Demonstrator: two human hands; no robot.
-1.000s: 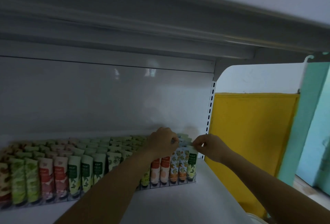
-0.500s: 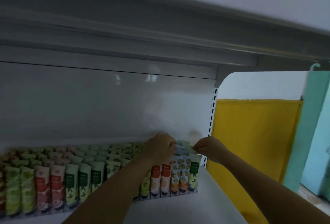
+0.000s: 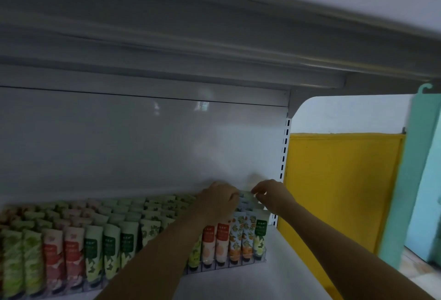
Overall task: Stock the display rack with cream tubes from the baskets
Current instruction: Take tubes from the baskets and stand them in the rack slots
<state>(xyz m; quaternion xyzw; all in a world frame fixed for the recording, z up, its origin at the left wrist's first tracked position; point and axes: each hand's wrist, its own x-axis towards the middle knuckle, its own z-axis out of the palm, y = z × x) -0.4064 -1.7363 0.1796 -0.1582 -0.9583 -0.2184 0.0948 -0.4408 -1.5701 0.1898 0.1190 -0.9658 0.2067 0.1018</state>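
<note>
Tubes point(image 3: 222, 240) crowd the rack point(image 3: 238, 265); left hand point(image 3: 218, 200) and right hand point(image 3: 272, 194) grip back-row tubes.

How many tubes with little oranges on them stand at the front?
2: one orange tube and a second beside it, near the front row's right end. Others may be hidden behind them.

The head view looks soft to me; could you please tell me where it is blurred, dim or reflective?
Head view: motion blur smears the upper shelf edge; the back panel shows two faint reflections; the cream tubes sit in dim shade, labels unreadable; the left hand and right hand are too soft to read their grip; the yellow panel is brightest.
</note>
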